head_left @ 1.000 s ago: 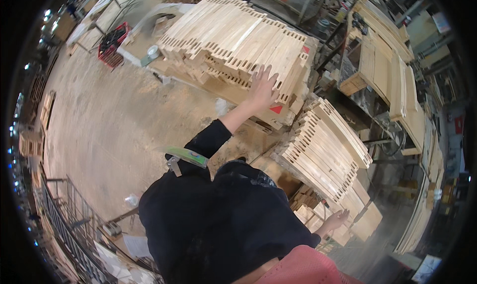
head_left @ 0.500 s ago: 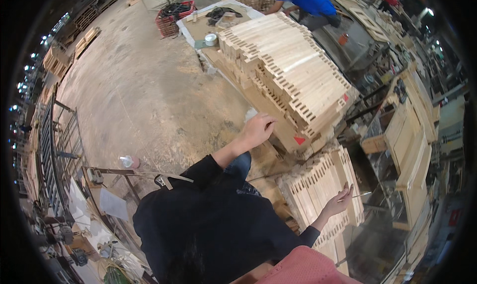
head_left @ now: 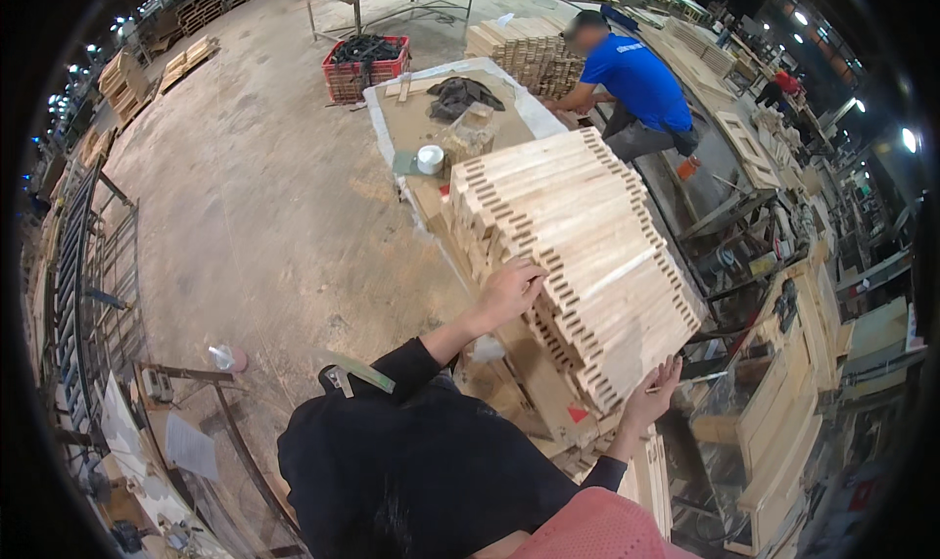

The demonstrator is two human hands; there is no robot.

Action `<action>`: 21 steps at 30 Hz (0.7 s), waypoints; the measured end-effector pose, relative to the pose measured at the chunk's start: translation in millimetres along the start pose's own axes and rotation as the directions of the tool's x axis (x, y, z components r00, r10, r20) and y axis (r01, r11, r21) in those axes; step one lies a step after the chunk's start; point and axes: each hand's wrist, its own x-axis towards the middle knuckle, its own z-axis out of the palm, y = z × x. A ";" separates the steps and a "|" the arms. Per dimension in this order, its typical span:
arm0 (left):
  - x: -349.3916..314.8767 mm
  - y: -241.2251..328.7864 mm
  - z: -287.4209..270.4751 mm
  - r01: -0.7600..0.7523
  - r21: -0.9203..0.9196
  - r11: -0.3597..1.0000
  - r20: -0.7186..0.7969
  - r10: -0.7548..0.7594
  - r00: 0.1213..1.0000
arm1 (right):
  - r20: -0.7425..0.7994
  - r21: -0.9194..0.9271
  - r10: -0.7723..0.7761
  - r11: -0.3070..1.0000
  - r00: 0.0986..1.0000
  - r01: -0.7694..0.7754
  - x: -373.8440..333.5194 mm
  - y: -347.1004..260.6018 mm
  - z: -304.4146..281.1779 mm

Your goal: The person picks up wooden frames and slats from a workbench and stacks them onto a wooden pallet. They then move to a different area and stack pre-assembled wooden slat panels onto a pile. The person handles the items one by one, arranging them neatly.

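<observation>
A large stack of pale wooden pieces (head_left: 587,231), laid side by side with slotted ends, stands before me. My left hand (head_left: 512,292) is at the stack's left slotted edge, its fingers bent inward; what they hold, if anything, is hidden. By the near right corner of the stack, my right hand (head_left: 653,393) is closed on a slim white pen-like stick (head_left: 703,377) that points right. A red triangular marker (head_left: 578,414) shows low on the stack's near end. Below my right hand lie more light wooden pieces (head_left: 648,481), partly covered by my arm.
Beyond the stack, a board-topped table (head_left: 416,118) carries a white round container (head_left: 430,159) and dark cloth (head_left: 464,97). A red crate (head_left: 364,81) stands behind it. A co-worker in blue (head_left: 638,84) bends at the far side. Metal railings (head_left: 83,265) stand left; wooden frames (head_left: 783,432) lean right.
My view has tilted up, bringing more of the far table and co-worker into sight. Both hands have come to the large stack; my right hand has left the lower pile, still holding the stick.
</observation>
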 end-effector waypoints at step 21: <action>158.5 -124.8 37.2 -0.130 0.467 0.874 0.220 0.027 0.975 | 0.032 -0.242 0.080 0.968 0.996 -0.070 53.9 0.6 122.3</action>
